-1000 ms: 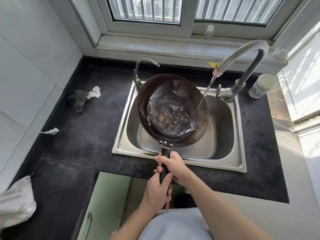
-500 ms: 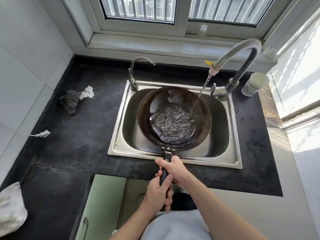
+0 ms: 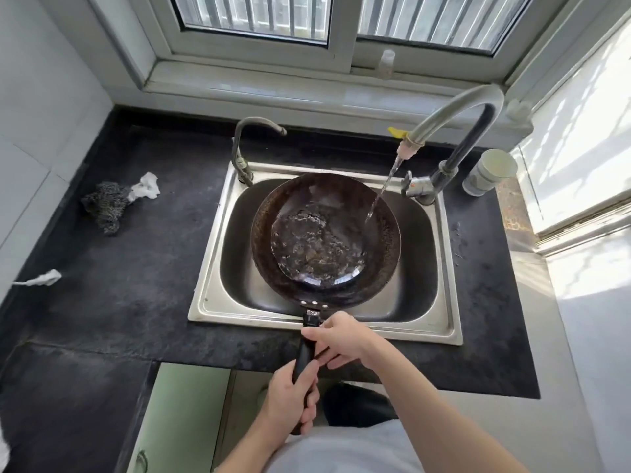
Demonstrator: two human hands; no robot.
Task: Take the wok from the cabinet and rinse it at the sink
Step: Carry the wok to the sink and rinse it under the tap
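The left hand (image 3: 293, 401) is wrapped around the lower end of the black handle (image 3: 305, 353). The right hand (image 3: 341, 339) holds the handle higher up, thumb over the top and fingers loosely curled beneath. The dark wok (image 3: 324, 240) sits level over the steel sink (image 3: 211, 268), with a pool of water in its bowl. A thin stream (image 3: 382, 189) from the curved tap (image 3: 454, 110) strikes its right inner wall. On the dark tabletop (image 3: 136, 268), a scourer (image 3: 106, 206) lies well to the left.

The head camera looks steeply down, close over the sink (image 3: 447, 322) and counter (image 3: 136, 268).
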